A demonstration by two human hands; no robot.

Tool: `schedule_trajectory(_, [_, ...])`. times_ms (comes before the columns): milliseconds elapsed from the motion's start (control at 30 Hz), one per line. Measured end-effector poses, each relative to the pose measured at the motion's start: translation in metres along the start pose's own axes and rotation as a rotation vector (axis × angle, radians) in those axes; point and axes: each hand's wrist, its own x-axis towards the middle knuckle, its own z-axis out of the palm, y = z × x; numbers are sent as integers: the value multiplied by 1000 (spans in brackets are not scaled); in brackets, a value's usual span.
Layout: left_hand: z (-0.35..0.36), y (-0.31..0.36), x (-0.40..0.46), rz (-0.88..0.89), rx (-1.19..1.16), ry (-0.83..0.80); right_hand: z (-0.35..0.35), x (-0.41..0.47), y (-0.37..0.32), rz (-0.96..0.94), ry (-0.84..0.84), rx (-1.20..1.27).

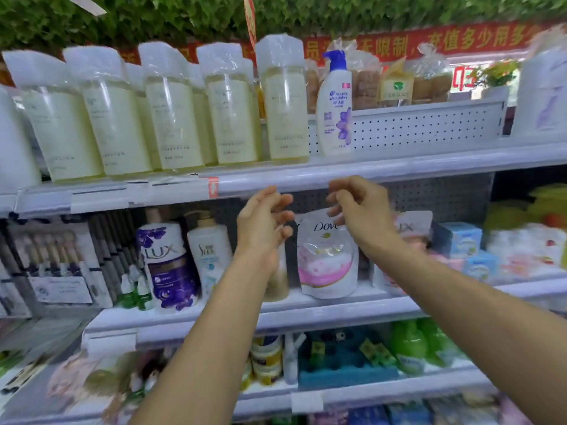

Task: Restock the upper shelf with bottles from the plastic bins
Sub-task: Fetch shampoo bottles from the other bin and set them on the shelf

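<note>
Several pale yellow bottles (285, 108) with plastic-wrapped tops stand in a row along the upper shelf (399, 168). A white Head & Shoulders bottle (334, 105) with a blue pump stands just right of them. To its right the shelf is bare up to a white bottle (543, 93) at the far right. My left hand (264, 222) and my right hand (359, 210) hover just below the upper shelf's front edge. Their fingers are loosely curled and hold nothing. No plastic bin is in view.
The middle shelf (306, 314) carries a purple Lux bottle (168, 259), a white pump bottle (210, 250), a Dove refill pouch (326, 256) and blue boxes (460, 240). Green bottles (411, 348) stand on the lower shelf. Bagged bread (365, 84) sits behind the perforated back panel.
</note>
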Motion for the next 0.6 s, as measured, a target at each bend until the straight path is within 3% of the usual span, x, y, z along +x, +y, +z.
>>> schedule_trajectory(367, [-26,-120,-38,-485,99,-33,-42,-91,90,363,-136,-142])
schedule_trajectory(600, [-36,-179,-59,-640,156,18,-88,-131,140,619,-151,-206])
